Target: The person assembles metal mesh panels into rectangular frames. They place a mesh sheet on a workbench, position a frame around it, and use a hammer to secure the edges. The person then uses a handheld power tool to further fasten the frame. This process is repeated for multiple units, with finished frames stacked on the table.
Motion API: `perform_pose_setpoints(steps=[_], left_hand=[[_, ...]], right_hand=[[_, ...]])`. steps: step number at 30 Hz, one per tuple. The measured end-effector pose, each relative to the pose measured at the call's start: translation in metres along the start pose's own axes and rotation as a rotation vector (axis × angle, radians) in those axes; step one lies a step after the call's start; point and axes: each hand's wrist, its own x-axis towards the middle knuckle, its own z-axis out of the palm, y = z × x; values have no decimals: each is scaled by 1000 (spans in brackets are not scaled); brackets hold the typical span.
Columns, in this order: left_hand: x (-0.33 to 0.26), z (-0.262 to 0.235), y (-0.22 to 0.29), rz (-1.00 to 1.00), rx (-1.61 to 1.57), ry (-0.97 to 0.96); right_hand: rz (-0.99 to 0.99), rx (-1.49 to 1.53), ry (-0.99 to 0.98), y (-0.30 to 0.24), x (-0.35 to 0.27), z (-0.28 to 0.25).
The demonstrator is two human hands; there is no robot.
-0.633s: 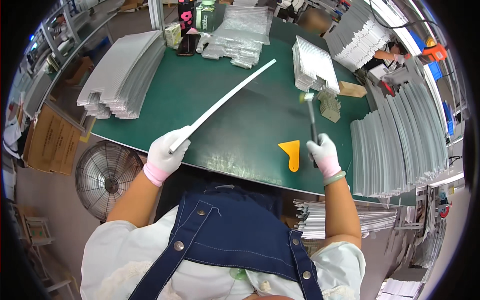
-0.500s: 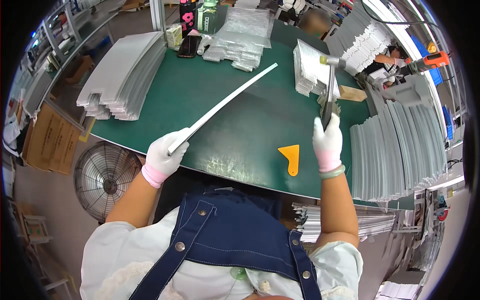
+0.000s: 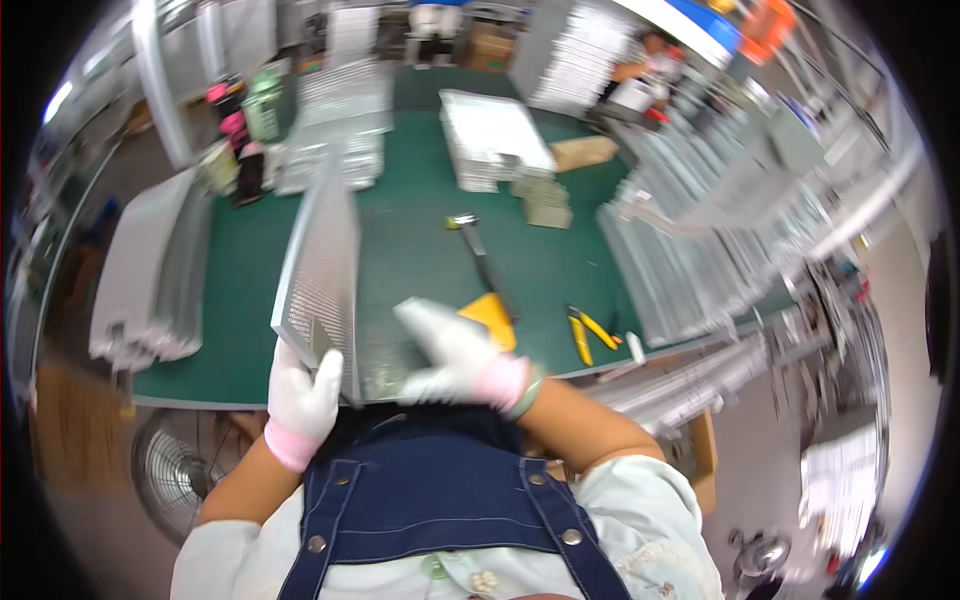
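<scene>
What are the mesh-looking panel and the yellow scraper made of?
Panel: perhaps metal with a dull sheen, being silvery grey and mesh-like, though blur leaves it open.
Yellow scraper: probably smooth plastic, because it's flat and one bright, even colour.

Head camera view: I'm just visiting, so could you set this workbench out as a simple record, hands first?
Left hand: white glove, gripping the near end of a long mesh-faced panel
Right hand: white glove, open, holding nothing, blurred
Table: green
Hammer: lying by the yellow scraper; whether they touch is unclear
Yellow-handled tool: right of the scraper
Panel stack: table's left side
</scene>
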Motion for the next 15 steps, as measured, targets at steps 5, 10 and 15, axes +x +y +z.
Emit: perform_pose_setpoints(steps=[5, 10, 15], left_hand=[[1, 57, 21, -151, -386, -540], [1, 30, -17, -34, -97, -451], [5, 9, -42, -370, -123, -292]], right_hand=[[361, 155, 321, -14, -40, 11], [509, -386, 1030, -60, -165, -154], [470, -982, 1423, -73, -229, -341]])
